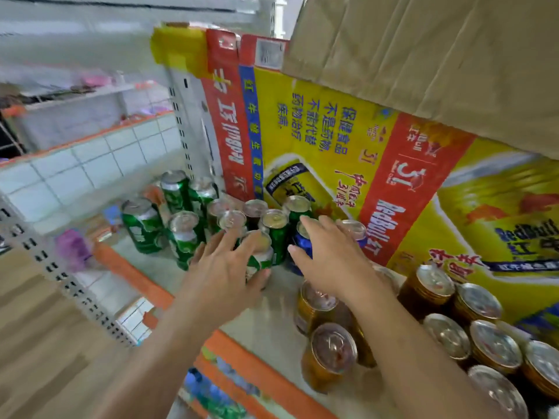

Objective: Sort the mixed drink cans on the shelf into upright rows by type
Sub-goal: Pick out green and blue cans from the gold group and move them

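Left grip (230, 264) clasping a green can (260, 263), centre frame; right grip (329, 261) clasping a blue can (303, 244) beside it. Upright at centre left, green cans (142, 228); in rows lower right, gold cans (479, 300). Mixed middle cluster (257, 211) on shelf (272, 322) judged unsorted: roughly halfway.

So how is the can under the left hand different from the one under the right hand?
The green can is green and white; the blue can is dark blue. The left hand has its thumb and fingers around the green can, leaving much of its side showing, while the right hand covers most of the blue can. Both seem upright on the shelf, with pale metal tops.
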Demonstrator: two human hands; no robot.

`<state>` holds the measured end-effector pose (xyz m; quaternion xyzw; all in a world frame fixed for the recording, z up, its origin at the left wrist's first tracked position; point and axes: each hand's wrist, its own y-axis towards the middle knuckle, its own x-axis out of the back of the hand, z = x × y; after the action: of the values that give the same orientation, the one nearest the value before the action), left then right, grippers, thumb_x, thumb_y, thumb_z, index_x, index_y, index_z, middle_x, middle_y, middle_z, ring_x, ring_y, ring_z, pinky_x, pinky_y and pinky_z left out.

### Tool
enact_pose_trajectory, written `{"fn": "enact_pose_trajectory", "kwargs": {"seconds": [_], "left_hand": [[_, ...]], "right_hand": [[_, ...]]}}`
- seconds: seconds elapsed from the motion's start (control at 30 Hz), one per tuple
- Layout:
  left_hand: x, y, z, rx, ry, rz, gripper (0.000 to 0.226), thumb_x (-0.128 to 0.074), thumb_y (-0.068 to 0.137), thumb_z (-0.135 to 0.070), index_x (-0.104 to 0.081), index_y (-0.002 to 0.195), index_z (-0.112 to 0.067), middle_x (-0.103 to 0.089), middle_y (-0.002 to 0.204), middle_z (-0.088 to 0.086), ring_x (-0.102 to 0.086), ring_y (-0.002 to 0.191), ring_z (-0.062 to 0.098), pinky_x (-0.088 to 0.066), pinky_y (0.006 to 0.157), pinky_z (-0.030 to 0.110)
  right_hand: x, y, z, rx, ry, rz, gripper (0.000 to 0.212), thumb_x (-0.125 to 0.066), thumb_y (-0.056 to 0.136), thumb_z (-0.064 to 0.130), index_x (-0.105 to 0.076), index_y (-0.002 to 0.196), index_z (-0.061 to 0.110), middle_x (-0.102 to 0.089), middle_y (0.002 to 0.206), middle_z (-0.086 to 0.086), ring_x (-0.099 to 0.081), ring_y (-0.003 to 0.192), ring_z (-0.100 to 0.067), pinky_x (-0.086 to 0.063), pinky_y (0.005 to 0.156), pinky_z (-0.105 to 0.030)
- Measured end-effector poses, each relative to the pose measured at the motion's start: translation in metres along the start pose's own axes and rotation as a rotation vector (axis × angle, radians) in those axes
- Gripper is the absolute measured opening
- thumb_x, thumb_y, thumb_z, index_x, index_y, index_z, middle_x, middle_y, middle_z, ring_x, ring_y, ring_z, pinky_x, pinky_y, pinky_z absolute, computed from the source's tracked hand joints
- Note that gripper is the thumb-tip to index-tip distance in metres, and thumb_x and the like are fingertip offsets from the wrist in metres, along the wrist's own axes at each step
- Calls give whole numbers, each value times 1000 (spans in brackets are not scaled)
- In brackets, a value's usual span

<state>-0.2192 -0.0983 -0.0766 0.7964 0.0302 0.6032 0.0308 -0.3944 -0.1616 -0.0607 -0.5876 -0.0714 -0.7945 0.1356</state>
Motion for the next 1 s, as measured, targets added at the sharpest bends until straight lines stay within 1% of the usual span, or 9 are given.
{"fn": "enact_pose_trajectory", "kwargs": {"seconds": [0.13, 0.3, 0.4, 0.53, 0.63, 0.77, 0.83, 0.9, 1.0], "left_hand": [[-11, 28, 14, -123, 69, 47, 66, -47, 91, -55, -16, 147, -37, -13, 157, -1, -15, 145, 24, -39, 104, 42], [-15, 46, 24, -246, 134, 177, 75, -54, 90, -41, -9, 149, -32, -15, 146, 5, -27, 136, 31, -44, 95, 41], [-13, 55, 27, -293, 133, 182, 67, -56, 89, -43, -18, 143, -31, -29, 135, 5, -42, 124, 31, -46, 81, 39], [-10, 66, 35, -364, 72, 134, 56, -58, 83, -45, -30, 130, -36, -42, 117, -2, -54, 106, 25, -39, 67, 33], [-7, 66, 42, -413, -58, 112, 60, -60, 77, -51, -30, 129, -45, -42, 118, -11, -54, 109, 19, -46, 74, 32], [-2, 69, 49, -508, -368, 55, 73, -67, 66, -59, -35, 131, -50, -49, 122, -23, -50, 111, 5, -47, 85, 26], [4, 74, 49, -554, -597, 80, 76, -74, 61, -55, -39, 129, -55, -51, 121, -25, -48, 108, -5, -45, 87, 17], [9, 76, 44, -557, -797, 101, 76, -77, 59, -50, -41, 125, -59, -50, 121, -26, -47, 110, -11, -39, 84, 7], [12, 76, 31, -528, -1049, 143, 76, -77, 57, -46, -48, 126, -52, -55, 122, -23, -52, 114, -4, -45, 92, 21]], "right_hand": [[-3, 28, 18, -97, -69, 2, 66, -52, 94, 45, -22, 150, 25, -33, 147, -11, -25, 139, -38, -33, 108, -52], [-15, 44, 34, -249, -143, 30, 65, -62, 90, 36, -31, 144, 19, -41, 135, -12, -38, 125, -38, -41, 94, -43], [-20, 45, 37, -357, -116, -50, 64, -68, 85, 36, -38, 138, 17, -38, 132, -11, -42, 123, -37, -42, 91, -41], [-28, 38, 35, -480, -5, -54, 69, -71, 82, 39, -33, 138, 22, -44, 131, -9, -47, 120, -35, -44, 90, -42], [-30, 27, 34, -524, 71, -143, 66, -75, 77, 40, -39, 131, 27, -55, 122, -3, -55, 110, -28, -46, 80, -36], [-31, 4, 35, -598, 215, -371, 63, -76, 72, 44, -46, 126, 34, -60, 117, 3, -56, 107, -23, -49, 85, -38], [-30, -9, 35, -586, 335, -551, 61, -78, 71, 40, -50, 125, 37, -63, 113, 8, -58, 104, -18, -51, 86, -36], [-25, -24, 37, -581, 463, -721, 52, -80, 73, 35, -54, 117, 39, -64, 105, 19, -61, 96, -5, -51, 81, -25], [-20, -48, 37, -624, 648, -881, 44, -79, 74, 38, -57, 111, 35, -66, 93, 20, -63, 87, 3, -51, 75, -19]]}}
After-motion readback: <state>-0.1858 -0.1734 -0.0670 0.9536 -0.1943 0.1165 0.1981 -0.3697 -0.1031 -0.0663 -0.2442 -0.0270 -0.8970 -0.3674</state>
